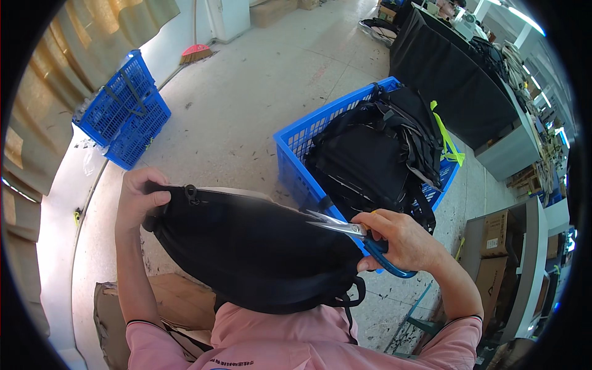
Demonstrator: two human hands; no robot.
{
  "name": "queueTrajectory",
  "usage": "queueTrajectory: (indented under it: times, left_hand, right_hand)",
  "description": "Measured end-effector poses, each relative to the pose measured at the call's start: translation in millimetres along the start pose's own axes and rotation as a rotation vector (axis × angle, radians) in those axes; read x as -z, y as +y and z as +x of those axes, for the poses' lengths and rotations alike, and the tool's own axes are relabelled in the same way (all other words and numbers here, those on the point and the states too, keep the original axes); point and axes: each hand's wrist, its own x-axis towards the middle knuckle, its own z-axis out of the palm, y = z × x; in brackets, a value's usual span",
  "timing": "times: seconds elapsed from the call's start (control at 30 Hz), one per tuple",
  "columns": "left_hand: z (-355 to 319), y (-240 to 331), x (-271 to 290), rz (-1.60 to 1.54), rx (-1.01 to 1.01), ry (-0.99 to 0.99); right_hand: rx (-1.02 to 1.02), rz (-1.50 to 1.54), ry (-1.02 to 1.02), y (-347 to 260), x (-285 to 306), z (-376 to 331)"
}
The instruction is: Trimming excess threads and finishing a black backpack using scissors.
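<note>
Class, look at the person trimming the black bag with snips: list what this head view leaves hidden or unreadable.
- What the thread snips cut: too small to see at the tips.
- Black bag underside: faces away.
- Blue crate bottom: covered by black bags.
- Left hand fingertips: behind the bag's edge.
- Distant table items: blurred, bent by the fisheye rim.

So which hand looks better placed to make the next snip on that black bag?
Probably the right hand: it holds the blue-handled scissors with the blades at the black bag. The left hand grips the bag's far edge near the zipper pull.
</note>
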Motion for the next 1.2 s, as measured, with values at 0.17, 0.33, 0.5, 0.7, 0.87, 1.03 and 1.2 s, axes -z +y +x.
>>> queueTrajectory:
  times: [0.17,0.33,0.5,0.7,0.87,1.03,1.2]
  left_hand:
    - [-5,1,3,0.036,0.008,0.037]
    - [-2,4,1,0.016,0.010,0.056]
    - [9,14,-9,0.026,-0.035,0.015]
    - [8,22,-15,0.052,-0.128,0.005]
    - [0,24,-15,0.055,-0.128,0.041]
    - [-5,21,-13,0.052,-0.096,0.055]
    - [-10,22,-12,0.022,-0.126,0.064]
  right_hand:
    - [-0.053,0.034,-0.123,-1,5,4]
    - [0.049,-0.001,0.001,-9,16,11]
    - [0.039,-0.139,-0.054,-18,23,38]
    - [0.095,-0.082,-0.147,-18,20,55]
    - [0.124,-0.043,-0.199,-23,14,59]
    - [0.132,-0.060,-0.164,-26,10,55]
    - [0.231,-0.141,-0.060,-24,9,51]
